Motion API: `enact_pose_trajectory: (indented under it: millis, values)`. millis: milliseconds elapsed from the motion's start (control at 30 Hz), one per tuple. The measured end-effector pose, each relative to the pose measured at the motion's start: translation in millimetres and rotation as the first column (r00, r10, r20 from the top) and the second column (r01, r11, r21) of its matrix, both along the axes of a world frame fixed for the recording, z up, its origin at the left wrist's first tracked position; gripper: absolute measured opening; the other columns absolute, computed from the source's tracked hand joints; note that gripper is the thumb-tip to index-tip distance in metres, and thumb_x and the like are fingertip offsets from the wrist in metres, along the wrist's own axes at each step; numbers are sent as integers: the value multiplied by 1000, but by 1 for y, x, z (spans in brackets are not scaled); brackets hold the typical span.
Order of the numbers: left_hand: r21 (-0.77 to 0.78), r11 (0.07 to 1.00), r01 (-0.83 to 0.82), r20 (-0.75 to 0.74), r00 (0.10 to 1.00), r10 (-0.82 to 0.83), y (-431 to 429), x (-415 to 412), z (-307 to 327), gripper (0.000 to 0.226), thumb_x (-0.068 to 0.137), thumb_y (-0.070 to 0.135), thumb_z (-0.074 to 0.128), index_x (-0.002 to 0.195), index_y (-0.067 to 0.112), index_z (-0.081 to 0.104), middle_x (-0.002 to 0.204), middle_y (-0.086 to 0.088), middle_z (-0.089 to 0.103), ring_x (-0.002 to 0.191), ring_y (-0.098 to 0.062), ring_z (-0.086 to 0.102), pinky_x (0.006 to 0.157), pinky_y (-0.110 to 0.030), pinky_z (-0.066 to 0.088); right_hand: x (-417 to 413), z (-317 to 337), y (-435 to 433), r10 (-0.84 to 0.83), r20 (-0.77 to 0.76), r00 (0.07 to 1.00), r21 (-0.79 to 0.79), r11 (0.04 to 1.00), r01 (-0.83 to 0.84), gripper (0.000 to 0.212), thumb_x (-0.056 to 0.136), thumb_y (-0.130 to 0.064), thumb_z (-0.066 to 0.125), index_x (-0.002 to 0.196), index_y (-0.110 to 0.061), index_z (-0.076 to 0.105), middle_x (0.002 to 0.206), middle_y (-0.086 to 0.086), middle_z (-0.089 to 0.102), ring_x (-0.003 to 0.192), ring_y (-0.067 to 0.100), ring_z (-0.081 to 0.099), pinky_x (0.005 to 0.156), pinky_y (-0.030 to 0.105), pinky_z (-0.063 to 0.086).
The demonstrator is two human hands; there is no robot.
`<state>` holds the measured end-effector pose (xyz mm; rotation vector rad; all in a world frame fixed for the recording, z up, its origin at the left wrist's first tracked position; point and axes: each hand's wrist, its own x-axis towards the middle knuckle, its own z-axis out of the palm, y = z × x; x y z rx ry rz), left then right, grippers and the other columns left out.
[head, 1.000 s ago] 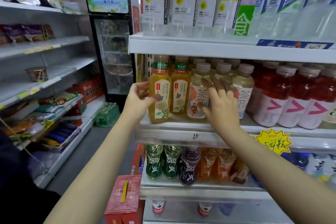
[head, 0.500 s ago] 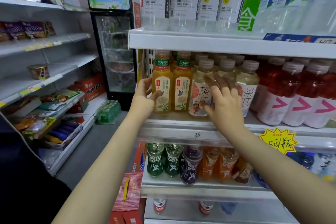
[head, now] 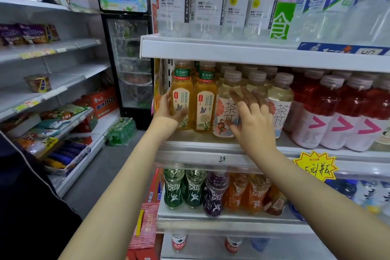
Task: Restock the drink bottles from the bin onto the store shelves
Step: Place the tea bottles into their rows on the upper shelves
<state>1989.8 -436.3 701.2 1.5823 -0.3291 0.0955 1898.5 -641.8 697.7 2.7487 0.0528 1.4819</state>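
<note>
Centre frame, the left hand (head: 166,110) curls its grip round the end jasmine tea bottle (head: 182,99) at the shelf (head: 211,150) row's left edge. The right hand (head: 253,120) presses the pale tea bottle (head: 226,99), its grip spread flat.

Bright, flat shop light seen through a wide-angle lens.
Even light falls from above, with a blown-out white patch at the top centre of the frame. Shade sits under the white metal shelf edge (head: 253,57), dimming the caps beneath. The left hand (head: 165,110) lays a soft shadow on the amber plastic tea bottle (head: 182,95). The right hand (head: 255,124) has blurred, darkened fingertips (head: 234,94). Shelf lines bow toward the frame edges, the clear plastic water bottles (head: 341,2) at upper right look smeared, and the lower left is near black.
</note>
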Motion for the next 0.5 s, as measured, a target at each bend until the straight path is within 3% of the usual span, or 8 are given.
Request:
enact_pose_trajectory:
  millis: [167, 267, 300, 400, 500]
  values:
    - [-15, 1000, -23, -106, 994, 21, -17, -6, 12, 101, 80, -11, 68, 154, 20, 6, 140, -8, 45, 132, -23, 43, 108, -44, 39, 1, -3, 0, 16, 27, 1000, 18, 1000, -17, 77, 57, -21, 92, 117, -17, 44, 117, 22, 62, 107, 40, 51, 66, 47, 53]
    - [42, 996, -84, -89, 992, 88, -24, -9, 11, 94, 84, -8, 66, 154, 18, 9, 138, -5, 47, 128, -19, 46, 94, -24, 42, 2, -4, -1, 16, 27, 999, 17, 1000, -17, 77, 58, -21, 92, 117, -17, 44, 112, 22, 63, 108, 40, 51, 65, 46, 53]
    - [76, 989, -130, -65, 989, 135, -25, -10, 9, 92, 85, -5, 66, 154, 19, 11, 137, -4, 48, 126, -19, 48, 93, -23, 43, 2, -4, -1, 13, 26, 1000, 14, 1000, -13, 76, 58, -22, 92, 116, -17, 44, 109, 22, 64, 104, 41, 54, 64, 46, 52]
    - [199, 945, -261, 38, 965, 258, -26, -11, 2, 81, 89, 11, 66, 153, 19, 17, 140, -10, 50, 127, -28, 50, 104, -39, 43, 1, -4, 0, 1, 23, 1000, 2, 1000, -1, 73, 58, -22, 92, 113, -16, 46, 106, 21, 64, 101, 44, 59, 63, 46, 53]
    - [184, 945, -271, -30, 959, 281, -29, -3, 3, 80, 89, 6, 66, 152, 21, 20, 137, -8, 53, 126, -26, 52, 99, -34, 43, 2, -5, 0, 0, 31, 1000, 14, 1000, -1, 71, 56, -22, 93, 111, -15, 47, 101, 20, 64, 102, 40, 54, 61, 44, 52]
